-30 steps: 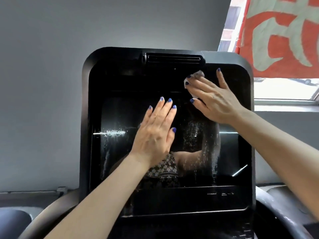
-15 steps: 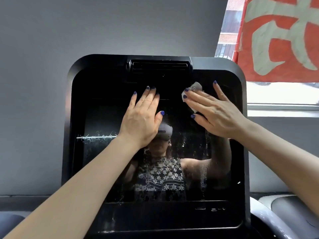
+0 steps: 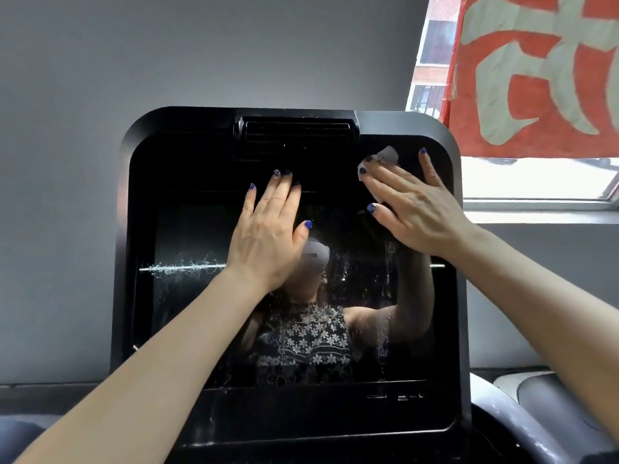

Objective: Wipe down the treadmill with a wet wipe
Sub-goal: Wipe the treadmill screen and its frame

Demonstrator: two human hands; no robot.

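The treadmill's black console screen (image 3: 187,329) fills the middle of the view, glossy and streaked with wet droplets. My right hand (image 3: 413,205) presses a small white wet wipe (image 3: 385,159) flat against the screen's upper right part, fingers straight and spread; only the wipe's top corner shows past my fingertips. My left hand (image 3: 269,236) lies flat on the screen at centre, fingers straight and pointing up toward the vent (image 3: 296,133) in the top bezel. It holds nothing.
A grey wall stands behind the console. A window with a red and pale banner (image 3: 536,72) is at the upper right. Grey treadmill handrails (image 3: 536,426) curve at the lower right and lower left corners.
My left hand has slid up the screen from its middle toward the top bezel. My right hand with the wipe has stayed near the upper right part of the screen.
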